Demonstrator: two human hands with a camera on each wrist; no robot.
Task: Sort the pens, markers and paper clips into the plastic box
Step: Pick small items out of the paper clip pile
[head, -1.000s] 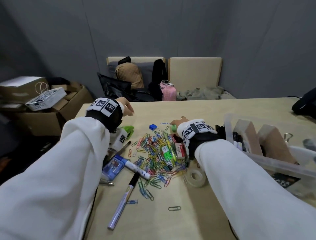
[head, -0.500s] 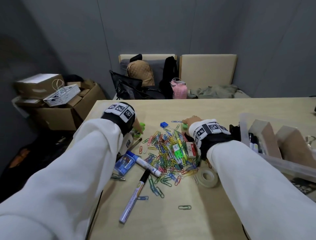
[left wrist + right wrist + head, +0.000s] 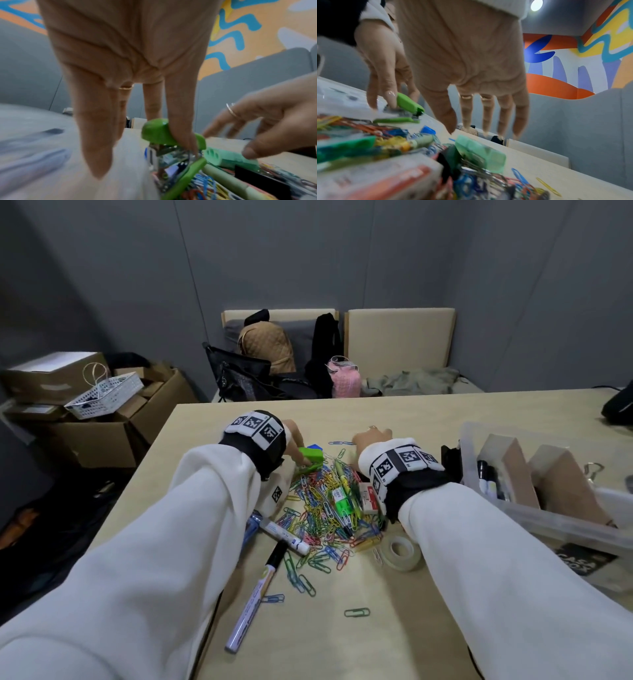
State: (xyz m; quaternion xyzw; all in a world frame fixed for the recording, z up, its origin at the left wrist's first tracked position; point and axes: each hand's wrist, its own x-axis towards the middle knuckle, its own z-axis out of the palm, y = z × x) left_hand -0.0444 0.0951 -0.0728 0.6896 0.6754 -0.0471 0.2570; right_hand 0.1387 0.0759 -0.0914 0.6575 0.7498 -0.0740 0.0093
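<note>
the left hand [image 3: 130, 56] reaches down at the far left edge of the pile, its fingers [image 3: 181, 121] straight and spread, one fingertip pressing on the top of a green stapler [image 3: 164, 135] that sits with its mouth gaping. the right hand [image 3: 462, 54] hangs just above the far side of the pile with its fingers straight, apart and holding nothing, over a pale green case [image 3: 481, 150] that lies on the heap.

between the two hands the paper clips [image 3: 322, 508] lie in a many-coloured heap on the table [image 3: 411, 419], with a few strays nearer the person. a green marker [image 3: 340, 470] lies in the heap. a white marker with a blue cap [image 3: 284, 534] lies at the heap's left edge, and a longer pen with a black cap [image 3: 257, 594] lies nearer the person, pointing toward the table's near edge. a roll of clear tape [image 3: 400, 553] sits just beside the right sleeve.

the plastic box [image 3: 568, 525] stands on the table to the right of the right hand, apart from the heap. a few markers [image 3: 489, 477] already stand in its left part, beside brown blocks.
</note>
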